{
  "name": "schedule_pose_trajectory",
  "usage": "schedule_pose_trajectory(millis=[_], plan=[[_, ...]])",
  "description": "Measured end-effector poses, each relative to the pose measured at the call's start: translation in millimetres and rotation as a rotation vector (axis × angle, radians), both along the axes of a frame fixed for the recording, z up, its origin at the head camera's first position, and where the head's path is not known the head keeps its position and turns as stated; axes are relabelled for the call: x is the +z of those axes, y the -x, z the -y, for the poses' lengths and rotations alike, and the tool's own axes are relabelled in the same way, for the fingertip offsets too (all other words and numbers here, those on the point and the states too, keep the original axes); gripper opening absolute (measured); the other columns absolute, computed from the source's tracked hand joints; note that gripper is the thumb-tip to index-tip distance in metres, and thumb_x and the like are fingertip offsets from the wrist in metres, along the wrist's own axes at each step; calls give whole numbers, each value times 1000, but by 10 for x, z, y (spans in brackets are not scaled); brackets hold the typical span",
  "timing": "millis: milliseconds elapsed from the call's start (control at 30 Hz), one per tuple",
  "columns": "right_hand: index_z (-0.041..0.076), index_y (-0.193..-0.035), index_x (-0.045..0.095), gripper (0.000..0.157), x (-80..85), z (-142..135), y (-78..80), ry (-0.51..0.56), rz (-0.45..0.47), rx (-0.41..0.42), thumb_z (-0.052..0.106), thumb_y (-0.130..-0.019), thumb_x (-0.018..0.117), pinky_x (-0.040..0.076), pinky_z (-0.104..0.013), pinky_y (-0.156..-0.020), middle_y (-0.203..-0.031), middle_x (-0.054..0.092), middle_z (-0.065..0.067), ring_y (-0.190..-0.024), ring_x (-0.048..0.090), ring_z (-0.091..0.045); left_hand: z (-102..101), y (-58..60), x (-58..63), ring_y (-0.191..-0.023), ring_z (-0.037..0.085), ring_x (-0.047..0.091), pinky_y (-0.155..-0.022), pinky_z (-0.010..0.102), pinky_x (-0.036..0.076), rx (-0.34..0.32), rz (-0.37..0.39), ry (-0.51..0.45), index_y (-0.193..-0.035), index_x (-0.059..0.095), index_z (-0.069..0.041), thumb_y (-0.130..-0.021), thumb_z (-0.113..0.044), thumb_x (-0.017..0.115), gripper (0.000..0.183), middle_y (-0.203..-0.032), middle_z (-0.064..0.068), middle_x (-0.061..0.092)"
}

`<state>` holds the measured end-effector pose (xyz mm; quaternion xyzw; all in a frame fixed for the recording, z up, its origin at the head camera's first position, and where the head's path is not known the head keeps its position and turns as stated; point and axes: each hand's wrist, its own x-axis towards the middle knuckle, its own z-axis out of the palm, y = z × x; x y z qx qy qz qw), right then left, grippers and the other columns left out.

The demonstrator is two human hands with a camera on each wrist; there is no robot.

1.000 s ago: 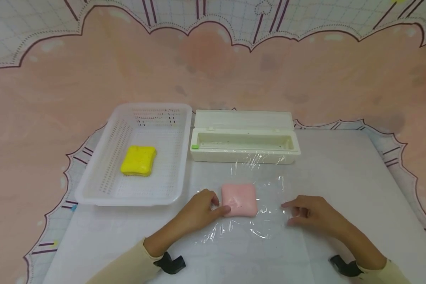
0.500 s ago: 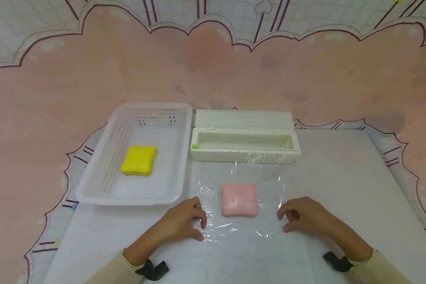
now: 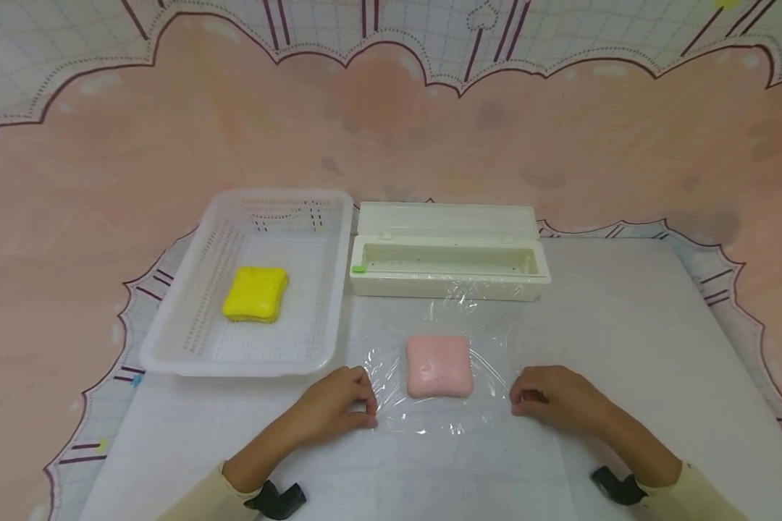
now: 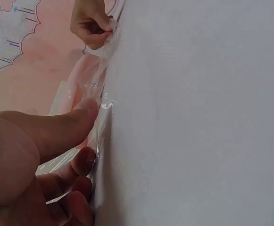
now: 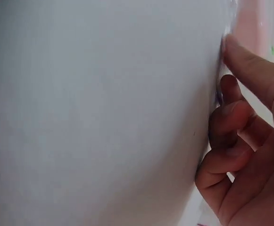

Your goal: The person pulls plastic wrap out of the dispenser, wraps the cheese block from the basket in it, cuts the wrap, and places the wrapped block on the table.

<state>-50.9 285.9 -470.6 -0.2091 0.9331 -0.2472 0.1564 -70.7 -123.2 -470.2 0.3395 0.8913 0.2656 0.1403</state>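
Note:
A sheet of clear plastic wrap (image 3: 391, 387) lies on the white-covered table, its far part reaching the front of the cream box. On its middle rests a pink, rounded square block (image 3: 439, 367). My left hand (image 3: 339, 407) pinches the wrap's near left corner between thumb and fingers. At the near right corner, my right hand (image 3: 557, 394) pinches the film too. The left wrist view shows film stretched from the left thumb (image 4: 75, 125) up to the right hand (image 4: 90, 23). In the right wrist view, the right thumb (image 5: 250, 66) is at the film's edge, other fingers curled.
A white perforated basket (image 3: 339, 304) stands at the left with a yellow block (image 3: 255, 294) inside. Beside it is a long cream wrap dispenser box (image 3: 450, 287), lid raised, with a small green slider (image 3: 358, 269). A patterned peach cloth (image 3: 391, 145) covers the background.
My left hand has left the pink block, moved left to the wrap's corner and closed on it. My right hand has shifted slightly and its fingertips have come together on the film.

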Motion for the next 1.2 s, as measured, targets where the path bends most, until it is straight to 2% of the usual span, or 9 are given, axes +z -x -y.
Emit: schedule_pose_trajectory(millis=[133,400,633,733,833,967,1033,1100,1200], plan=[[38,-92,67,24,20,68,-42,-55,-11,36,41,-78,87,47,-21,-69,-84,55,25,-80,49,5,10,-14,-2,-86,5,49,-79,24,44,7,16,-66,-82,70,-25,-86,-22,82,12,-87,-14,57],[33,-87,71,13,37,76,-25,-38,-95,101,24,-87,81,52,-24,-73,-86,59,26,-79,52,6,52,3,-51,-80,1,56,-75,22,50,53,100,-234,-89,71,-19,-90,-17,77,7,-85,-12,64],[33,-90,72,15,66,21,-32,133,-219,56,21,-88,80,52,-20,-71,-90,63,25,-81,57,5,37,11,38,-80,2,55,-68,21,48,158,114,-232,-93,67,-25,-95,-21,73,7,-87,-15,63],[34,-89,71,15,106,30,-21,121,-251,31,21,-89,79,52,-20,-74,-94,62,25,-85,57,4,26,7,53,-79,3,55,-69,21,49,202,123,-224,-95,65,-27,-98,-23,69,7,-88,-14,63],[33,-93,69,15,130,49,-21,90,-213,20,23,-90,78,51,-19,-70,-95,62,24,-82,54,3,12,3,42,-79,3,55,-71,22,49,232,133,-228,-95,63,-26,-100,-23,66,6,-89,-13,64],[34,-100,68,25,115,73,-27,37,-104,70,40,-82,84,44,-17,-63,-92,61,23,-73,47,5,1,6,18,-78,2,56,-71,22,49,252,154,-240,-95,62,-25,-102,-21,63,8,-89,-10,68],[35,-100,70,29,93,88,-26,3,-87,123,45,-78,86,43,-17,-64,-92,59,24,-72,47,6,3,10,14,-77,3,56,-71,22,49,258,164,-238,-96,61,-25,-103,-21,61,8,-89,-9,69],[35,-95,72,25,65,107,-19,-12,-115,167,42,-77,87,46,-18,-66,-93,60,25,-74,50,7,11,17,16,-77,4,55,-72,22,48,263,176,-235,-96,61,-26,-104,-22,60,9,-89,-10,69],[33,-87,73,16,20,132,-3,2,-209,212,29,-79,87,50,-20,-69,-91,61,26,-77,55,8,22,32,13,-78,4,55,-72,23,47,263,192,-236,-96,61,-27,-105,-26,58,9,-90,-10,69]])
